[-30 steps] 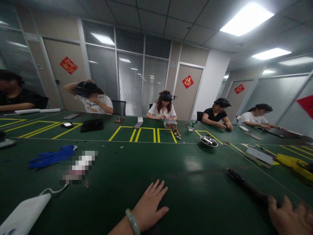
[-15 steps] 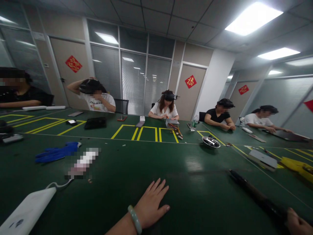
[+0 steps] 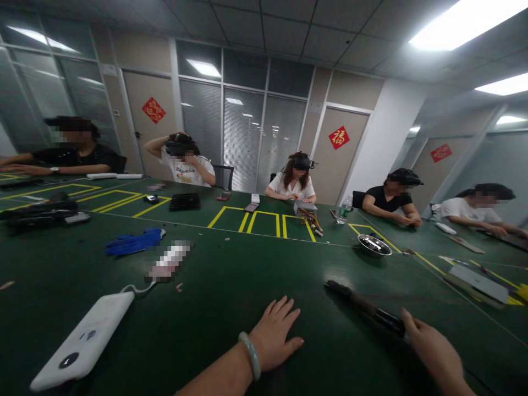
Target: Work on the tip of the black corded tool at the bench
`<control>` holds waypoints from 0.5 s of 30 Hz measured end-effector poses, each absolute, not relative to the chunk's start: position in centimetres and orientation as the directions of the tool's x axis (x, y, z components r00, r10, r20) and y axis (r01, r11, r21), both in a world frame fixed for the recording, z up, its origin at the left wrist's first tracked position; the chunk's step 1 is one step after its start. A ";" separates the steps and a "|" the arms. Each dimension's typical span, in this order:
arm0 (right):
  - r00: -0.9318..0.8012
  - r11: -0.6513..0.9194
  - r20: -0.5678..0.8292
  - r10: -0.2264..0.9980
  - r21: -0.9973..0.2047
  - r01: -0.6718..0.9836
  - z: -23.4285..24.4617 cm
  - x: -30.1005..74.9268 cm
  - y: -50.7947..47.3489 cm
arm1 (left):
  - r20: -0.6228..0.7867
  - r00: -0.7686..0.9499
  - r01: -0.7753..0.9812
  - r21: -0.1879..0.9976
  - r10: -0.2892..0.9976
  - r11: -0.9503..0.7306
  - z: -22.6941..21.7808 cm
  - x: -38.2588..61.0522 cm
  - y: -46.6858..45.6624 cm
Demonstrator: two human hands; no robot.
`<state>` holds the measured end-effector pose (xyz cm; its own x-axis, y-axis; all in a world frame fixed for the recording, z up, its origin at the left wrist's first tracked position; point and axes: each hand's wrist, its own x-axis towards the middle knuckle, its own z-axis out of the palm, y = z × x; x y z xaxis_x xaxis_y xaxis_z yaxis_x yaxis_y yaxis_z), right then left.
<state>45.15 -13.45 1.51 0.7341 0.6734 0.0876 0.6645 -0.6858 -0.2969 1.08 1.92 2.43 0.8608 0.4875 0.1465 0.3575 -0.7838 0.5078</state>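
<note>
My left hand (image 3: 275, 335) lies flat on the green tabletop (image 3: 231, 286), palm down with fingers spread, and it holds nothing. A pale bangle (image 3: 249, 356) circles that wrist. On the right, my right hand (image 3: 431, 341) is closed around the near end of a long black wand-shaped tool (image 3: 367, 309). Its far end points left and away from me, low over the table; whether it touches the surface I cannot tell. A thin dark cord (image 3: 478, 380) shows beside my right forearm.
At left lie a white power bank (image 3: 88, 335), a cable to a blurred phone-like item (image 3: 169, 261) and a blue glove (image 3: 135, 242). Farther off are a metal bowl (image 3: 374, 246), a water bottle (image 3: 345, 210) and a grey box (image 3: 305, 207). Several people sit along the far side.
The black tool and my right hand have come leftward, farther into view. My left hand stays flat on the table. The whole scene has shifted right as my head turned left.
</note>
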 end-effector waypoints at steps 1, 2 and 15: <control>0.699 -0.657 0.029 0.715 -0.316 0.685 2.0 41.9 -11.4 | 0.179 0.850 0.355 0.501 0.496 -0.789 2.7 1.2 1.8; 0.662 -0.625 0.011 0.749 -0.320 0.712 2.4 38.7 -9.5 | 0.219 0.837 0.350 0.490 0.501 -0.798 2.9 1.3 1.7; 0.216 -0.082 0.240 0.946 -0.467 0.880 1.5 15.1 -0.6 | 0.254 0.729 0.527 0.384 0.636 -0.758 1.7 1.7 3.7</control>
